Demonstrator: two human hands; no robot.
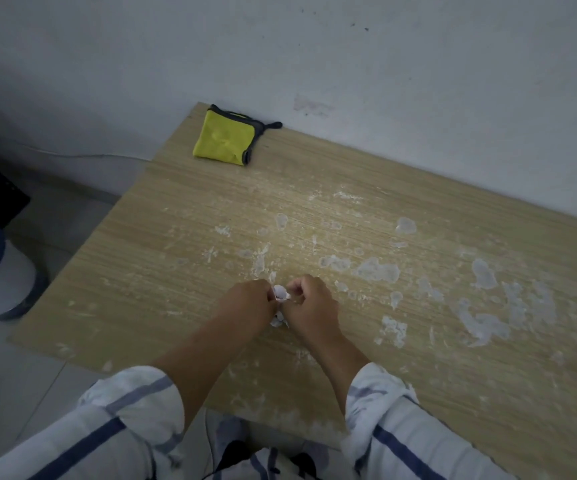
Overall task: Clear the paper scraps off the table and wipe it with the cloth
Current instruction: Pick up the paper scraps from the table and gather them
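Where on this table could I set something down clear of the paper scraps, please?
Mostly bare: the table's left strip between the yellow cloth and the left hand, and the far band along the wall right of the cloth. Crowded: the middle and right, covered in paper scraps; the right hand and left pinch a wad there.

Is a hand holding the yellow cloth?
No, the yellow cloth lies at the far table corner, away from the left hand and right hand.

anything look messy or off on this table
White smears and flecks cover the table from middle to right, like dried residue. The yellow cloth sits folded and untouched at the far left corner.
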